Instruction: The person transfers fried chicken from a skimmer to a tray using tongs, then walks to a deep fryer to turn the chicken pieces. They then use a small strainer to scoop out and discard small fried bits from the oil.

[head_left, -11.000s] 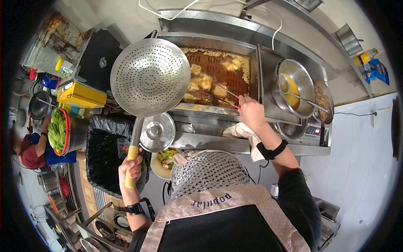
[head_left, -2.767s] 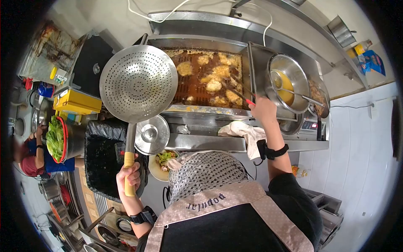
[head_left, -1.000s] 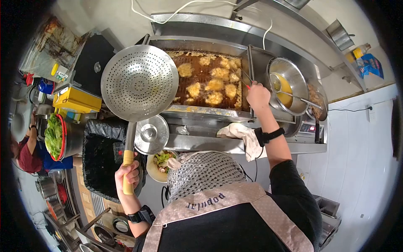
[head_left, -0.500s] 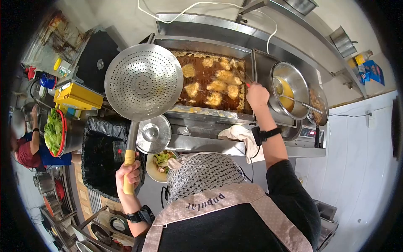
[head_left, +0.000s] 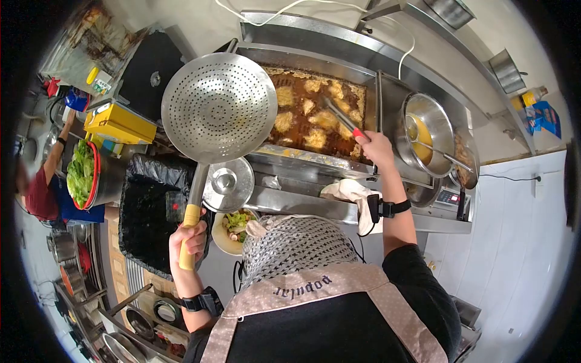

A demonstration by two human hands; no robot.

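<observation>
Head cam: left hand (head_left: 189, 241) clenched on skimmer (head_left: 219, 107) handle, bowl raised at fryer's (head_left: 315, 115) left edge. Right hand (head_left: 377, 149) grips tongs (head_left: 340, 117) over the fritters (head_left: 316, 139). Batter bowl (head_left: 427, 130) right; lid (head_left: 227, 184), cloth (head_left: 346, 191) on near counter (head_left: 290, 202).

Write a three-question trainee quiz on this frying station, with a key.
1. True or false: the left hand holds the perforated skimmer by its yellow handle, with the bowl raised clear of the oil.
2. The right hand holds which tool over the fryer vat? A. tongs B. ladle C. whisk
3. Fill in: the steel bowl right of the fryer holds a ____ liquid.

Key: 1 true. 2 A, the tongs, which reach among the battered pieces floating in the oil. 3 yellow.
</observation>
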